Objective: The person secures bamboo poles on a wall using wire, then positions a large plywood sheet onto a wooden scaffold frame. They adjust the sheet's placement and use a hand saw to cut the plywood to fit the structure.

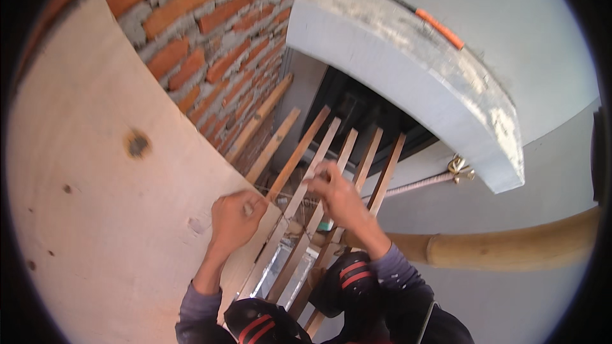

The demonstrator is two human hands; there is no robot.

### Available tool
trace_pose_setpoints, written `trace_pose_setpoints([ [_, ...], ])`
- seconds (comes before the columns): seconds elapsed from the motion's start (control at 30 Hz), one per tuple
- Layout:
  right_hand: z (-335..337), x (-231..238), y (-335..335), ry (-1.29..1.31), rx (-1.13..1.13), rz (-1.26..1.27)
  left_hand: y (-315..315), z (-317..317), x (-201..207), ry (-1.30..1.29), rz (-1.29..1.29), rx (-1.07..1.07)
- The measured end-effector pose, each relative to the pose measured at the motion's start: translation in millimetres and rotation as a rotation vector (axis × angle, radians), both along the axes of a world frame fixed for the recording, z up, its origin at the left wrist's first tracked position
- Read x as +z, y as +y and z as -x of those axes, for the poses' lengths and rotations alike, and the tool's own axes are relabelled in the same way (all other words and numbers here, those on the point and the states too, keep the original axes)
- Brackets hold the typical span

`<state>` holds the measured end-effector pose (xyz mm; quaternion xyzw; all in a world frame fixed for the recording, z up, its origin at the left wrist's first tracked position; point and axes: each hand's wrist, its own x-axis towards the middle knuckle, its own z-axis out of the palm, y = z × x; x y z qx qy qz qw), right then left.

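Head view: the left hand [237, 220], fingers curled, is over the edge of a pale, knotted wooden board [115, 210]; the right hand [342, 199], fingers bent, is above long brown wooden slats [387, 173]. I cannot tell whether either grips something small. Farther off, an orange-handled hammer [440, 28] lies on a whitish concrete ledge [382, 64].

Purplish cuffs [199, 302] accompany black clothing [338, 288] striped red.

Up top, an orange-handled hammer [440, 28] lies along the rough, dusty ledge [382, 57]! Beneath it, a dark opening [347, 100]; over left, red brick wall [223, 13], thick with grey mortar; lower right, a stout bamboo pole [510, 246] crosses before the pale wall [551, 165]!
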<state>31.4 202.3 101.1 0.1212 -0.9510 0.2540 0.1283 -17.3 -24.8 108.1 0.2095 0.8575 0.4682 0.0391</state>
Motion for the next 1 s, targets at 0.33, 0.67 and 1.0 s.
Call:
trace_pose_setpoints([
  [0.33,-49,234,-22,-0.202,0.24,-0.3,-60,-58,164,-0.933,-0.218,-0.279],
  [0.67,-107,400,-24,-0.075,0.415,-0.532,-75,-120,269,-1.103,-0.164,-0.528],
  [1.0,-161,535,-5,-0.208,0.081,-0.558,-53,-93,404,0.0,-0.012,-0.45],
])
